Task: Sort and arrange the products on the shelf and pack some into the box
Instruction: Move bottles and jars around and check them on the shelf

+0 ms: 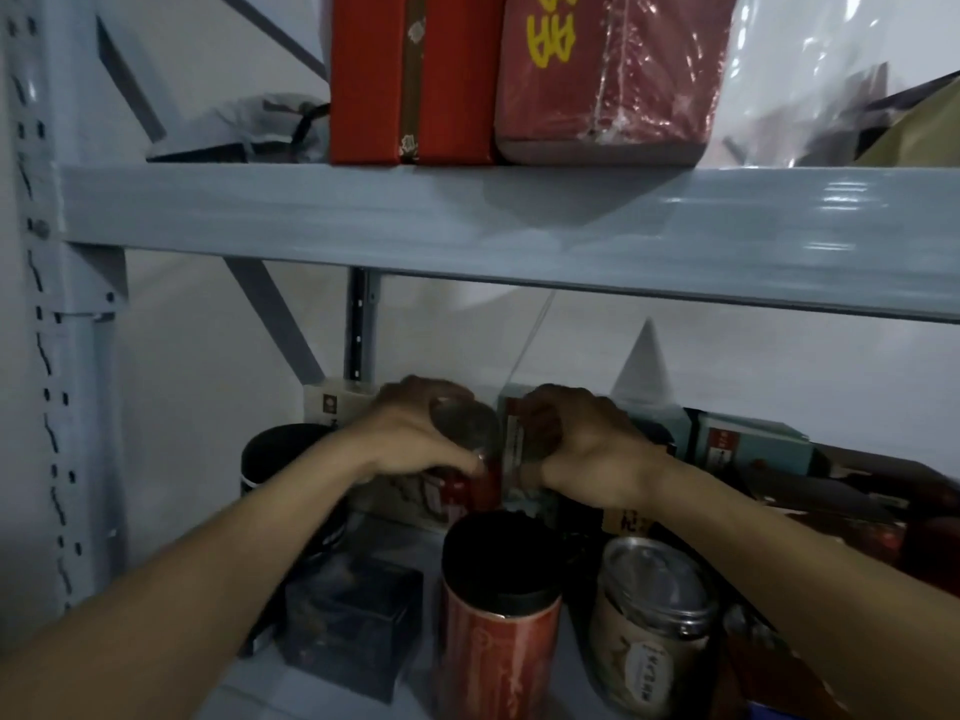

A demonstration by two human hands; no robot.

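While both arms reach in beneath the grey shelf beam (311, 210), the work appears to be at the sorting stage. The left hand (410, 433) curls its fingers round a round-lidded jar (464, 426), and the right hand (587, 449) grips a clear-sleeved pack (511, 441) just beside it, toward the rear of the bay. The next move likely requires lifting either item over the red canister (498, 615) and glass jar (654, 615) standing in front. A dark box (353, 621) and black tub (280, 454) crowd the left. No packing box is in view.
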